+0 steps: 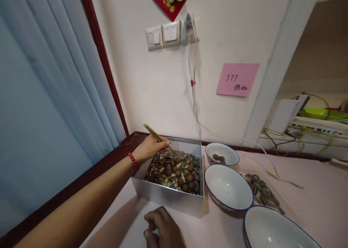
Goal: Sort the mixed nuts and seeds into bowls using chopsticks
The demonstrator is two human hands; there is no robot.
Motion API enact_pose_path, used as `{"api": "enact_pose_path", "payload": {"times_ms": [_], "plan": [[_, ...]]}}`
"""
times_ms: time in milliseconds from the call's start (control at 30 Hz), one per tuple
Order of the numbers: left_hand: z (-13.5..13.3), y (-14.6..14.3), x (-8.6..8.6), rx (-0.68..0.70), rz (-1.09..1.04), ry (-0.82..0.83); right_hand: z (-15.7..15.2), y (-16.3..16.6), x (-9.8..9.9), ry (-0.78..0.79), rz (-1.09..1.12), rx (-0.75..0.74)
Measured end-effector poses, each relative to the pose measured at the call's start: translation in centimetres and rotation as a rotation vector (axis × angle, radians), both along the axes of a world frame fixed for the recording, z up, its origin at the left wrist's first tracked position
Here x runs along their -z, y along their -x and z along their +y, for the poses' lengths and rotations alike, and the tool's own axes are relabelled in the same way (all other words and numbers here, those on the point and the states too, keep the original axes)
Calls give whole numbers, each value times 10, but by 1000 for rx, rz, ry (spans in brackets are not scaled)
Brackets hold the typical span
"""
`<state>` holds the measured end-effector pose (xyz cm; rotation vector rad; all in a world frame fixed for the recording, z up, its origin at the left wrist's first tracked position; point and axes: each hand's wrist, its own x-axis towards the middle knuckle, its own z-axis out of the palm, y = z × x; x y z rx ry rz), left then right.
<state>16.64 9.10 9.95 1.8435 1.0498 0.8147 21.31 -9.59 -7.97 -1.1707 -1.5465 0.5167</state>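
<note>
My left hand (155,146), with a red bead bracelet at its wrist, is closed around a pair of chopsticks (152,131). Their lower tips reach into a grey open box (168,199) and touch or hover over its contents; which of the two I cannot tell. Inside the box lie round brown nuts (191,185), striped sunflower seeds (185,155) and pale yellowish pieces like peanuts (168,183). In front of the box is my right hand (164,230), fingers loosely curled, thumb and forefinger apart, nothing visible between them.
Right of the box stand a far bowl (228,154) holding a few brown nuts, a middle bowl (228,186) and a near bowl (274,226). Sunflower seeds (262,192) lie in a heap beside them. A white cable (233,134) runs down the wall onto the pink tabletop (307,193).
</note>
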Motion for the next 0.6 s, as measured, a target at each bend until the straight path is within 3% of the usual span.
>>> {"api": "enact_pose_path", "payload": {"times_ms": [233, 600], "plan": [[11, -2, 18, 19, 21, 0, -1, 0, 2, 26, 8, -4], [14, -4, 25, 18, 39, -15, -1, 0, 1, -2, -14, 4]]}}
